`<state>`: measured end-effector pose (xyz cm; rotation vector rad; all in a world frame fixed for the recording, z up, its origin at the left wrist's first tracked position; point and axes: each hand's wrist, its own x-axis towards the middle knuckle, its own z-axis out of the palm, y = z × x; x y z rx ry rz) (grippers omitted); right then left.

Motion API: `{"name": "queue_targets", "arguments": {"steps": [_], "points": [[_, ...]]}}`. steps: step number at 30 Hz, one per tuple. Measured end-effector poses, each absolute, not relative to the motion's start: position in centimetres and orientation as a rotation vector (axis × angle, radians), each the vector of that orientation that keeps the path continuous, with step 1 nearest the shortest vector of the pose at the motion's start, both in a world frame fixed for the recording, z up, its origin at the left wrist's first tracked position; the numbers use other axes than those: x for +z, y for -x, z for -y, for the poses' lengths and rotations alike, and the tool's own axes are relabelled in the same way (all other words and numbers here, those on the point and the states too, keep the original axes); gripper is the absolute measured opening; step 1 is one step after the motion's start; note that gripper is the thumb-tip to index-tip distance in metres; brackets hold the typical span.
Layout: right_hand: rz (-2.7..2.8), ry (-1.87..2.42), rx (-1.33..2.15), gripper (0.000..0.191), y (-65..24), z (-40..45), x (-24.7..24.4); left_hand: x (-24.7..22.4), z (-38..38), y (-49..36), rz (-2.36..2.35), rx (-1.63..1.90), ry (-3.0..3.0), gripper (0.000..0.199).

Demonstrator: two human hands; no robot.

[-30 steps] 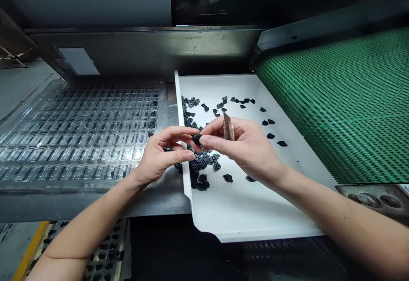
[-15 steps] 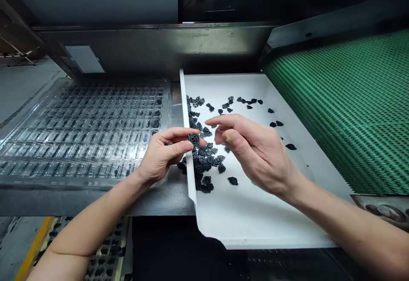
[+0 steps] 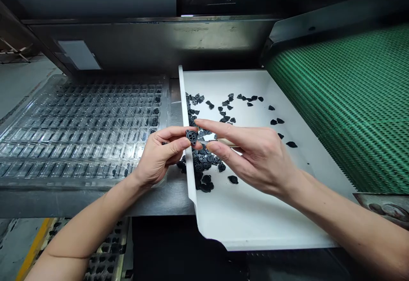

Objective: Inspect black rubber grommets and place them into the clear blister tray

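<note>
My left hand (image 3: 162,151) pinches a small black plastic part (image 3: 191,136) between thumb and fingers, above the white tray's left rim. Its round, spoked face is turned up, and two small ears stick out. From the right, my right hand (image 3: 255,153) reaches close to it, index finger and thumb apart. The index fingertip lies near the part's top edge; whether it touches I cannot tell. A slim pale shape between that finger and thumb is unclear. Beneath my hands, many similar black parts (image 3: 204,161) lie heaped along the left side of the white tray (image 3: 249,217).
At left sits a clear plastic tray (image 3: 86,123) of small pockets, with black parts in some right-hand ones. A green mesh conveyor belt (image 3: 345,97) slopes along the right. A metal machine panel (image 3: 143,46) stands behind. Lower left, another tray (image 3: 102,255) holds dark parts.
My right hand has moved left towards the part in my left hand, its index finger now reaching that part's top edge. The held part has tilted slightly; my left hand stays nearly in place.
</note>
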<state>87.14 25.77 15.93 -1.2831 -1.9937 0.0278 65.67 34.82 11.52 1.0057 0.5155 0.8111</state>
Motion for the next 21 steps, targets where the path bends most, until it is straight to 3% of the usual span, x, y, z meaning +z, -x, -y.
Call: {"name": "queue_targets", "arguments": {"steps": [21], "points": [[2.040,1.232,-0.019,0.029,-87.10,-25.91,15.83,11.17,-34.53,-65.51,-0.484,0.797,-0.983,0.026]]}}
